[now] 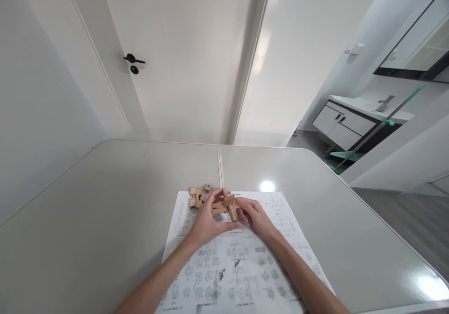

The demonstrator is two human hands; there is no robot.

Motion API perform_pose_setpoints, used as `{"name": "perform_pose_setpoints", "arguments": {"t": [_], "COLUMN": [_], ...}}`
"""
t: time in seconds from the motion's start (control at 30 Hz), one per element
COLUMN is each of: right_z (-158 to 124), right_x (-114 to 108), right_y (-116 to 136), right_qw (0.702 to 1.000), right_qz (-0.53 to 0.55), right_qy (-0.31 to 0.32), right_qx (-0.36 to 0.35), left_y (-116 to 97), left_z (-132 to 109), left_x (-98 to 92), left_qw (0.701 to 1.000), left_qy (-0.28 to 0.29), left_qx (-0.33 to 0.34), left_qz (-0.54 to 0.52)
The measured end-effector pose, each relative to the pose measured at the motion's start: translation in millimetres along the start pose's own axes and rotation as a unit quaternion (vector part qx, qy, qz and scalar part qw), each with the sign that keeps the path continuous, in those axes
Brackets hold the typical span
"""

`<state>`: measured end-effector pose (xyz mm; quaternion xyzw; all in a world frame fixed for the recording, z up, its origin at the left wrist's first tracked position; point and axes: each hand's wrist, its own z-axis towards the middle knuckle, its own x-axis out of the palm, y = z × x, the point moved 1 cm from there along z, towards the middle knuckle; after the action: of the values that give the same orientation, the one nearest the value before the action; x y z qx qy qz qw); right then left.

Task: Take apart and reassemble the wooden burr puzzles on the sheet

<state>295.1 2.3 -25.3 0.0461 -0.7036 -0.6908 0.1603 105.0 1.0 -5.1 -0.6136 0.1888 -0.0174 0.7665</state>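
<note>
While both hands meet just below the centre of the frame in the head view, the wooden assembly (228, 201) sits between them, to the right of the left hand (206, 219) and to the left of the right hand (255, 216). Its round-looking rod (232, 213) has its long axis slanting from upper left to lower right, crossing a flat notched bar (218, 208) that runs roughly level across the frame, so the two make a cross. The rod spans the gap of the left hand, while the right hand is nearer the bar's right end.

The left hand is curved in a wide C: its fingers reach over the upper end of the rod and its thumb stretches under the lower end, seemingly steadying the assembly from both sides. The right hand is nearly closed, thumb and forefinger pinching the right end; its other fingers are curled and partly hidden.

Loose wooden blocks (199, 198) lie in a cluster at the upper left of the printed sheet (217, 246), just beside the left hand and well apart from the right. The sheet rests on the pale table (105, 211).
</note>
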Motion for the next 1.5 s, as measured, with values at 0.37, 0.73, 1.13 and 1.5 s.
{"name": "perform_pose_setpoints", "arguments": {"t": [0.37, 0.73, 1.13, 1.5], "right_z": [-2, -1, -1, 2], "right_x": [2, 4, 5, 8], "right_y": [4, 1, 2, -3], "right_qw": [1.000, 0.997, 0.998, 0.992], "right_qz": [0.016, 0.072, 0.062, 0.087], "right_qy": [0.018, 0.010, -0.028, -0.093], "right_qx": [-0.004, -0.002, 0.006, -0.007], "left_y": [4, -1, -6, -6], "left_z": [2, 0, 1, -1], "left_x": [-3.1, -0.8, -0.2, 4.0], "left_qw": [1.000, 0.995, 0.997, 0.996], "left_qy": [-0.018, -0.050, -0.019, -0.048], "left_qx": [0.018, 0.077, 0.067, 0.060], "left_qz": [0.004, 0.045, -0.027, -0.047]}}
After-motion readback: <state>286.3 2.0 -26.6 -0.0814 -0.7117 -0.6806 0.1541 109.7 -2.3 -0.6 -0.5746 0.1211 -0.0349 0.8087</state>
